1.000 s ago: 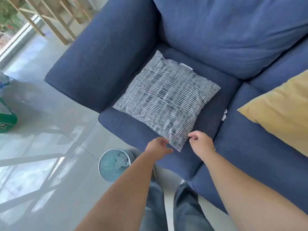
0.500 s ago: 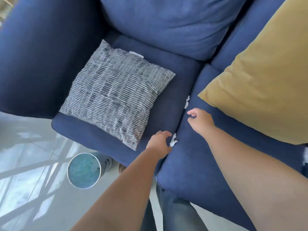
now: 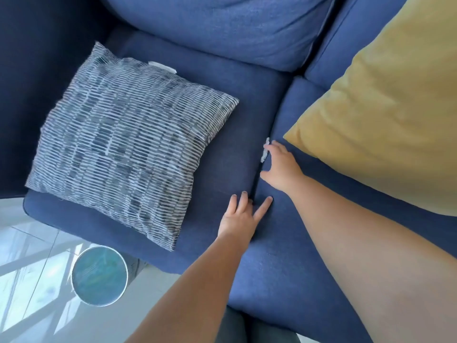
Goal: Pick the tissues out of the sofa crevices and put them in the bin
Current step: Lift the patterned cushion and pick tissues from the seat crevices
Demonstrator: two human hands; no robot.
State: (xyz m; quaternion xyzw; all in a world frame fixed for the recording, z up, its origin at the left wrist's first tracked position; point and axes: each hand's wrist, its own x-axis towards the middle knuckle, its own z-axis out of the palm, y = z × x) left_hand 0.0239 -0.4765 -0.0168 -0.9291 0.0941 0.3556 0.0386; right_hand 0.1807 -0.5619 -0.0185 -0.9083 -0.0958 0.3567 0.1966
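from the head view, looking down over your own arms, your right hand point(image 3: 280, 167) rests on the right seat cushion with its fingers spread along the seam, and the fingertips point(image 3: 272, 144) touch the white crumpled tissue point(image 3: 264, 152) that pokes up out of the dark crevice between the two seat cushions point(image 3: 257, 169) of the blue fabric sofa point(image 3: 222, 33); the hand is splayed, not yet pinched on the paper. your left hand point(image 3: 241, 216) lies lower on the same seam, fingers apart, straddling the gap as if pressing the cushions apart; it holds nothing that you can see. only a thin strip of the tissue shows, and how much is buried in the gap cannot be told. it will likely be featherlight, soft and easy to tear, so judge your grip accordingly: pinch the exposed wad low, close to where it enters the seam, with thumb and forefinger, and draw it straight up rather than dragging it sideways against the fabric. the round metal bin with a teal lining point(image 3: 99, 276) stands on the pale tiled floor point(image 3: 29, 256) just beside the front edge of the left cushion, well apart from the tissue, on your left side. the grey and white striped cushion point(image 3: 123, 144) lies on the left seat and the mustard yellow cushion point(image 3: 383, 107) on the right, neither covering the seam where you are working.
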